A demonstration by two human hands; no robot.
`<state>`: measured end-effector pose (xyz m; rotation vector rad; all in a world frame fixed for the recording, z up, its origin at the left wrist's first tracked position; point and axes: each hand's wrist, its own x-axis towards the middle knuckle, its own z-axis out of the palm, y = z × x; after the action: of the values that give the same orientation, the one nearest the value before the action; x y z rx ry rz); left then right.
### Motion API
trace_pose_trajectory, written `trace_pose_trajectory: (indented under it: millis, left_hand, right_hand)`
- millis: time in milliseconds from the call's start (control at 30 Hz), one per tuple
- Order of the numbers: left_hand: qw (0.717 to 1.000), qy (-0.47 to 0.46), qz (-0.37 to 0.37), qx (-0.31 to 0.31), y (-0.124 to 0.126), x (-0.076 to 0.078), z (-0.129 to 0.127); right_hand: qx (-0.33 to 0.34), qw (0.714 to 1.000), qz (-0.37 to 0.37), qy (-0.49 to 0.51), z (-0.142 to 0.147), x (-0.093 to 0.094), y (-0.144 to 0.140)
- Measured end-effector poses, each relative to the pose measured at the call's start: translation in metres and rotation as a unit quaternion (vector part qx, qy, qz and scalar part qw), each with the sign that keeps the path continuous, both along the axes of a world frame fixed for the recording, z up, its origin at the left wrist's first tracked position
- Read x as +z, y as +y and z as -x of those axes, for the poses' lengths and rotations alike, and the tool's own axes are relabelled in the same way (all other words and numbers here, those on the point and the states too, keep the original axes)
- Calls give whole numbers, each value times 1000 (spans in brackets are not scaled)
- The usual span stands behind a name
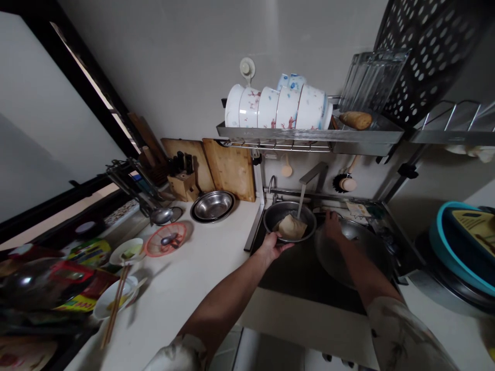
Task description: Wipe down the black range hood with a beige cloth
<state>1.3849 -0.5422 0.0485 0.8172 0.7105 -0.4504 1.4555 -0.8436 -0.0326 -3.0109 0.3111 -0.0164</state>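
Head view: left hand [274, 246] grips the near rim of a steel bowl [273, 216], fingers curled under the rim and thumb on top. The bowl is held over the sink [309, 273], at its far left corner, directly below the faucet [312, 174]; a thin stream of water [299, 202] falls into it. A pale tan block [291, 227] lies inside the bowl. Right hand [331, 225] rests just beside the bowl's right rim, above a large pan [363, 250] in the sink; its grip cannot be determined. A second steel bowl [212, 205] stands on the countertop [193, 278] near the far edge, before the cutting boards [216, 165].
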Motion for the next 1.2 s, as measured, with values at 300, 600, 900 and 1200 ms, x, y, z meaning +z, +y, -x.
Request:
trace_pose_trajectory:
  millis: [300,600,900,1200]
  left_hand:
    - [1000,-10,-10,4,0,11,-1]
    - [1000,-15,0,-2,1,25,-2]
    - [1000,-25,4,-15,1,39,-2]
    - [999,-27,5,-34,3,50,-11]
  right_hand:
    - [-9,1000,-6,3,0,2,3]
    - [-2,1000,-17,-3,3,5,6]
    - [-14,1000,-22,-8,2,-1,8]
    - [-19,999,-32,13,2,2,10]
